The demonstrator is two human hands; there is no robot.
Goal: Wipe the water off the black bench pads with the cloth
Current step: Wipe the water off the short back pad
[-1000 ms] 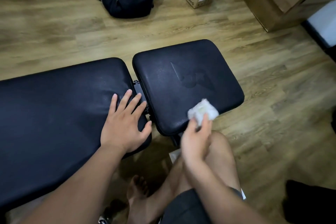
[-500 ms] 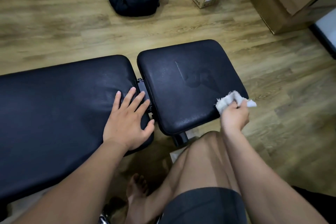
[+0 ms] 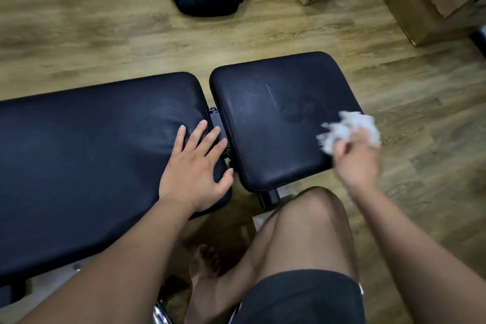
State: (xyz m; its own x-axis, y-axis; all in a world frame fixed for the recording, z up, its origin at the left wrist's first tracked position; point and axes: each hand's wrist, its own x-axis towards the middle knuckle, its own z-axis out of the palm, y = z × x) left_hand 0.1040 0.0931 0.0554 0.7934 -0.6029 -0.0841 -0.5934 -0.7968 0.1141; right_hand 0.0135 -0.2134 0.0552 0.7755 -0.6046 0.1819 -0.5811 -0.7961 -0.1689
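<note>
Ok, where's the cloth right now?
In the head view the white cloth is on the right, bunched in the right hand at the right edge of the smaller bench pad. Motion blur hides whether it touches the pad.

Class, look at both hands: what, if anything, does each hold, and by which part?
The right hand grips the white cloth by its near, bunched end; the left hand holds nothing, resting flat on the long pad.

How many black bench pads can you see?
2. The long pad lies at left, under the flat left hand. The short pad sits to its right across a gap, the right hand holding the cloth at its right edge. More may be hidden off-frame left.
</note>
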